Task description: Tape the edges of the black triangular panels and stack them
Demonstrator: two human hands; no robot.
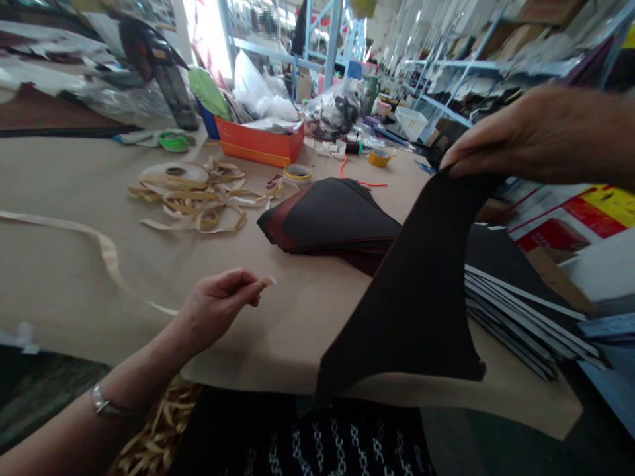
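My left hand (221,305) is closed in a pinch on the end of a beige tape (268,281), just above the table. A pale length of tape (106,250) runs across the tabletop on the left and passes behind my forearm. Up at the right, my right hand (540,135) grips the top edge of a black cut panel (421,284), thin and flexible like leather or fabric, which hangs down over the table's front part. Behind it lies a pile of dark and reddish-brown cut panels (342,215), partly hidden by the hanging one.
Right of the hanging panel is a stack of dark pieces with white-edged strips (520,317). Farther back are tangled beige tape (208,205), a tape roll (297,174), an orange box (262,142) and a yellow tape roll (380,157). Cut strips (159,430) lie below the table edge.
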